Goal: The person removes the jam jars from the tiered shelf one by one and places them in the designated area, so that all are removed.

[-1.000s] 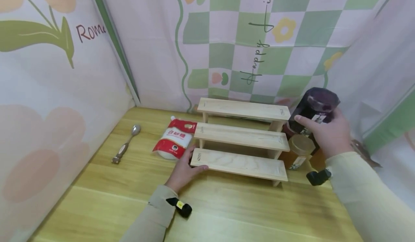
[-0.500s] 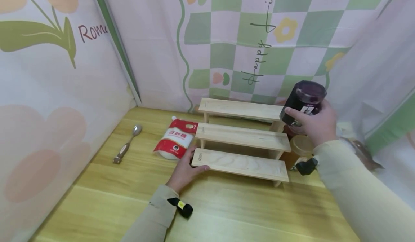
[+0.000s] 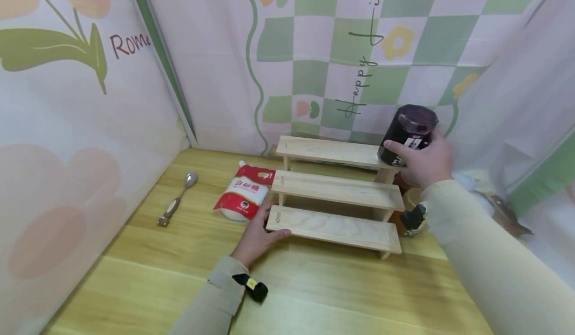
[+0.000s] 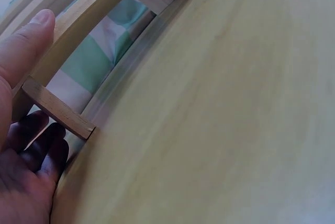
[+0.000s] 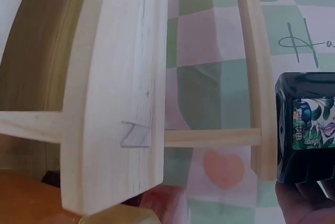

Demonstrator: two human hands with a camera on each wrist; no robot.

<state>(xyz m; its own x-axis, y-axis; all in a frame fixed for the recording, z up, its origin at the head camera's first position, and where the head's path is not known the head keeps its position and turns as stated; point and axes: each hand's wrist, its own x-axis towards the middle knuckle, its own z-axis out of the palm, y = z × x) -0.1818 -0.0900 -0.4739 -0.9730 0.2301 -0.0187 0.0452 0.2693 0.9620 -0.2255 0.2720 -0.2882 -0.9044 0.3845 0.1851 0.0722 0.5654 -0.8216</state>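
A three-tier wooden display rack (image 3: pixel 332 227) stands on the table. My left hand (image 3: pixel 256 237) grips the left end of its lowest tier; in the left wrist view the thumb (image 4: pixel 29 43) lies along the board and the fingers curl beside the short leg (image 4: pixel 60 109). With my right hand (image 3: pixel 429 160) I hold a dark purple, lidded jar (image 3: pixel 406 138) at the right end of the top tier. In the right wrist view the jar (image 5: pixel 303 130) has a floral label, and its base meets or nearly meets the top board (image 5: pixel 259 77).
A red and white bag of white sugar (image 3: pixel 244 192) lies left of the rack. Farther left lies a spoon (image 3: pixel 177 200). An amber jar (image 5: pixel 31 198) and a reddish jar (image 5: pixel 165 205) stand by the rack's right side, partly hidden. A brown packet (image 3: pixel 505 212) lies farther right.
My right hand has carried the dark jar leftward from beside the rack to the right end of the top tier. My left hand stays on the lowest tier.
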